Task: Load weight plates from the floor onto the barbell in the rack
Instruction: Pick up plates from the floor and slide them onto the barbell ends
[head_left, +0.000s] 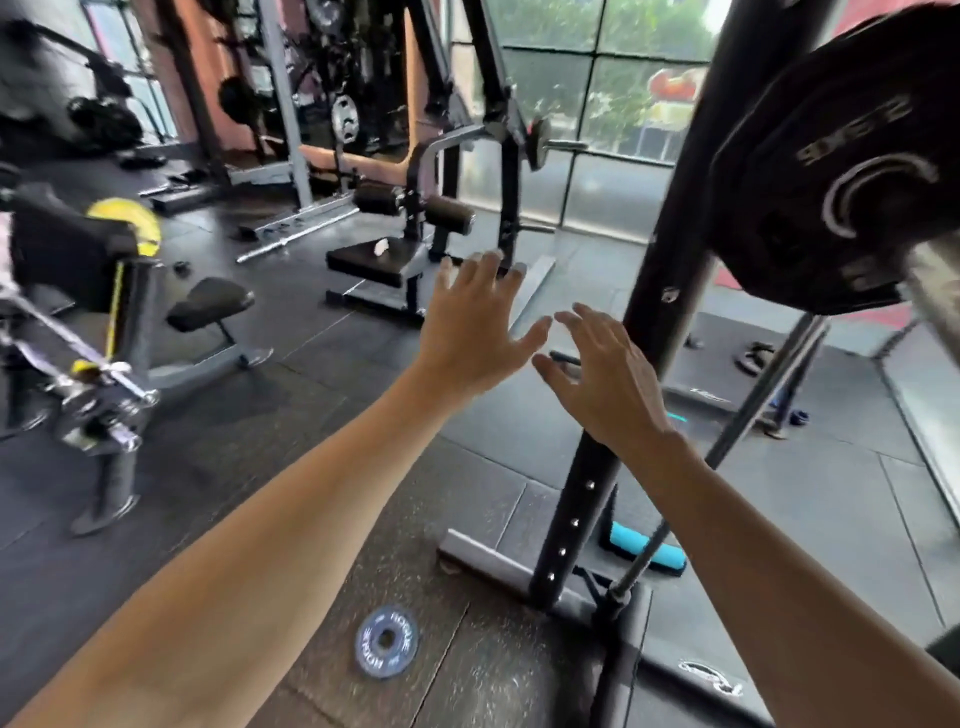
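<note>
Two bare forearms reach forward from the bottom edge, nearest the camera, ending in two hands with fingers spread and nothing in them: the left hand (480, 325) is raised palm-down, the right hand (605, 376) sits just beside it and a little lower, their fingertips close but apart. Going down by size, the dark rubber floor (270, 431) fills most of the scene. One black rack upright (662, 291) rises from a grey base foot, passing directly behind the right hand. One large black plate (831, 171) is already on the bar at the upper right, with a blurred silver sleeve end showing below it. Two benches stand further back: one leg machine with two round pads (415, 234) in the middle, one padded bench with yellow trim (130, 301) at the left. One bare silver bar (296, 234) lies on the floor between them. One thin metal rod (748, 421) slants down to the rack base, crossing one turquoise block (641, 551). One small blue plate (386, 642) lies flat on the wooden platform near the rack foot, below both hands and well apart from them.
</note>
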